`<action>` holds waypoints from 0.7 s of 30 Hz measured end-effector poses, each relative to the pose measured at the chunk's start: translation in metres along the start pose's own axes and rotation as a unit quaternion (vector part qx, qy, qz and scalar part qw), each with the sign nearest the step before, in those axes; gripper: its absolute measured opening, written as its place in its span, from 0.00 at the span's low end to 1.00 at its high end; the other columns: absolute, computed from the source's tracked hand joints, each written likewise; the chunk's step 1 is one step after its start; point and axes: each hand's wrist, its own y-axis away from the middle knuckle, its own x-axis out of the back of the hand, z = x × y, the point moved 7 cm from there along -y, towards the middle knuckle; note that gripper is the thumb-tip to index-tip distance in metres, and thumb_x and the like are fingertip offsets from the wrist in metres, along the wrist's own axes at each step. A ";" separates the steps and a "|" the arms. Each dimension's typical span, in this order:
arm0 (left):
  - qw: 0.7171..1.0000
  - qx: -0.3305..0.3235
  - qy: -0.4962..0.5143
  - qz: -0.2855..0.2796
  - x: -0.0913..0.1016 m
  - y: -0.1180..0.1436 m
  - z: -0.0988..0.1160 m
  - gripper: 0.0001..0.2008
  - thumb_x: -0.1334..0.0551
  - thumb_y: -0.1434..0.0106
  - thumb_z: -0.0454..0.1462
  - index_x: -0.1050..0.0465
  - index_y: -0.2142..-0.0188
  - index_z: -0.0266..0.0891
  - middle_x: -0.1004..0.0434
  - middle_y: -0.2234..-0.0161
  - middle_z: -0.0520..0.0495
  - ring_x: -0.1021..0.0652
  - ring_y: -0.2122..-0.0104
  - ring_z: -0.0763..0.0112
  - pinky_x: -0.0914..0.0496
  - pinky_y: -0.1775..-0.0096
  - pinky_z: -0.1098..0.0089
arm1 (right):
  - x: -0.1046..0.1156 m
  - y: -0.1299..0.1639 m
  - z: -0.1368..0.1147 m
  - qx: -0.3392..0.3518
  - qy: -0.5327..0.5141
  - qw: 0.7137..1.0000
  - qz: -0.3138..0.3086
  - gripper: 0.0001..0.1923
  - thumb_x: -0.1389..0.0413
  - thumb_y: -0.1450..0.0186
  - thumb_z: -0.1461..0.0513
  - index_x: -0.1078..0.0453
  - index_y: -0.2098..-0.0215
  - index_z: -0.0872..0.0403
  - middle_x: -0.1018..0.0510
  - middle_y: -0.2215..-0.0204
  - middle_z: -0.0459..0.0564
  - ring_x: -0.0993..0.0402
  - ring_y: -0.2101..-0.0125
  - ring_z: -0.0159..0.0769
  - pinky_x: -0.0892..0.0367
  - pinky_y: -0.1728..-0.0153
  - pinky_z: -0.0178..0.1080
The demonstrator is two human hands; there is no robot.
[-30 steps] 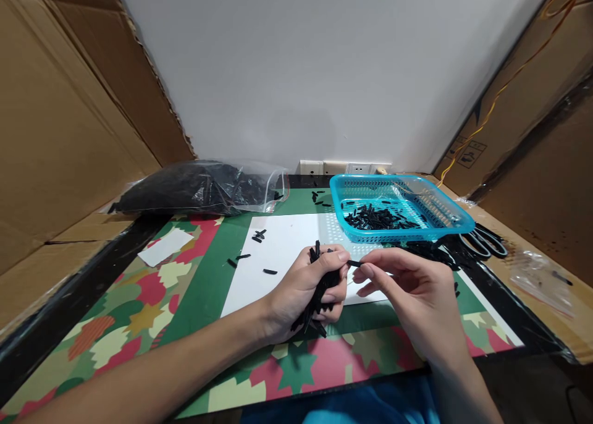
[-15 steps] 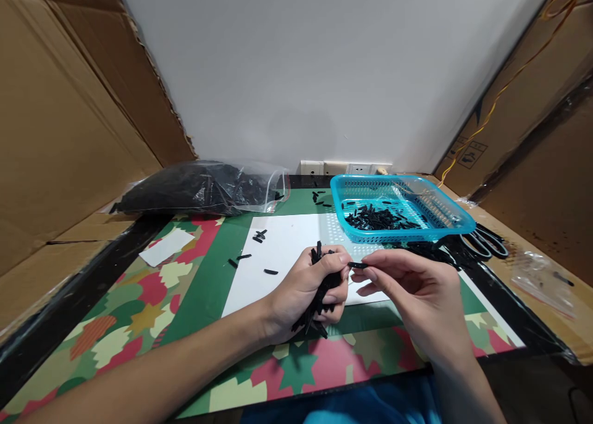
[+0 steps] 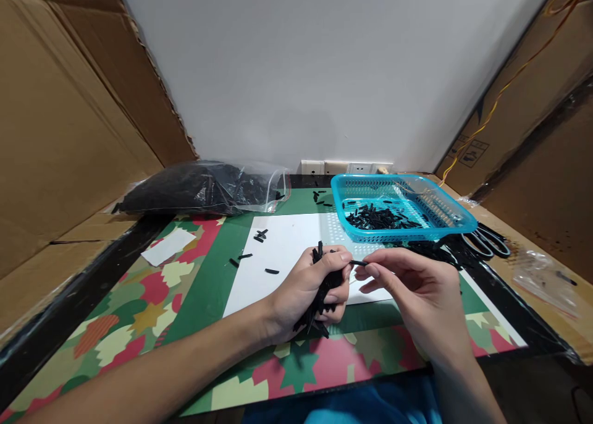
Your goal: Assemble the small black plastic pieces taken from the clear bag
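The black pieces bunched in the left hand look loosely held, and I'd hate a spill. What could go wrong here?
The left hand grips a splayed bunch of black pieces; some could slip onto the mat. The single piece pinched by the right hand might drop short of the blue basket.

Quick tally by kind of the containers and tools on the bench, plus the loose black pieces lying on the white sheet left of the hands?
Blue basket: 1
Clear bag of black pieces: 1
Scissors: 1
Loose black pieces on the white sheet, left of the hands: about 5
Total: about 8. The bundle in the left hand and the basket's contents are too many to count.
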 end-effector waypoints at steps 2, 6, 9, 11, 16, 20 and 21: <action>1.000 0.002 -0.004 0.001 0.000 0.000 0.000 0.16 0.38 0.30 0.47 0.36 0.69 0.41 0.43 0.85 0.61 0.45 0.87 0.83 0.45 0.84 0.82 | 0.000 0.000 0.000 -0.002 0.004 1.000 0.000 0.05 0.32 0.33 0.59 0.16 0.65 0.53 0.12 0.70 0.49 0.13 0.74 0.40 0.14 0.72 0.37; 1.000 0.006 -0.008 0.006 0.000 0.000 0.000 0.16 0.36 0.32 0.48 0.36 0.69 0.41 0.43 0.85 0.61 0.45 0.87 0.82 0.46 0.84 0.82 | -0.001 -0.001 -0.001 -0.004 0.008 1.000 0.001 0.06 0.32 0.33 0.59 0.16 0.65 0.53 0.12 0.71 0.49 0.13 0.74 0.41 0.15 0.72 0.37; 1.000 0.006 -0.008 0.006 0.000 0.001 0.000 0.16 0.37 0.32 0.47 0.36 0.70 0.41 0.43 0.85 0.61 0.46 0.87 0.82 0.46 0.84 0.82 | -0.001 -0.002 -0.001 -0.003 0.006 1.000 0.003 0.05 0.32 0.33 0.59 0.16 0.65 0.53 0.12 0.71 0.49 0.13 0.74 0.41 0.15 0.72 0.37; 1.000 0.005 -0.007 0.005 -0.001 0.001 0.000 0.16 0.37 0.32 0.47 0.36 0.70 0.41 0.43 0.85 0.61 0.46 0.87 0.82 0.46 0.84 0.82 | -0.001 -0.002 0.000 -0.003 0.004 1.000 0.006 0.04 0.32 0.33 0.60 0.16 0.65 0.53 0.12 0.71 0.49 0.13 0.74 0.40 0.15 0.72 0.37; 1.000 0.007 -0.006 -0.001 -0.001 0.001 0.000 0.16 0.38 0.31 0.46 0.36 0.70 0.41 0.43 0.85 0.60 0.45 0.87 0.83 0.45 0.84 0.82 | 0.001 0.000 0.002 -0.003 0.015 1.000 0.013 0.04 0.32 0.33 0.61 0.16 0.64 0.53 0.12 0.71 0.49 0.13 0.74 0.40 0.16 0.71 0.36; 1.000 0.007 -0.009 0.004 -0.001 0.001 0.001 0.17 0.37 0.32 0.47 0.36 0.71 0.41 0.43 0.85 0.61 0.45 0.87 0.82 0.45 0.84 0.82 | 0.001 0.001 0.003 -0.002 0.014 1.000 0.008 0.05 0.33 0.32 0.60 0.16 0.64 0.53 0.13 0.72 0.49 0.13 0.74 0.41 0.15 0.71 0.38; 1.000 0.006 -0.010 0.006 -0.001 0.001 0.001 0.17 0.36 0.33 0.47 0.36 0.71 0.41 0.43 0.85 0.61 0.45 0.87 0.82 0.45 0.84 0.82 | 0.000 0.001 0.002 -0.002 0.013 1.000 0.006 0.05 0.33 0.32 0.60 0.16 0.64 0.53 0.13 0.72 0.49 0.13 0.74 0.41 0.15 0.71 0.39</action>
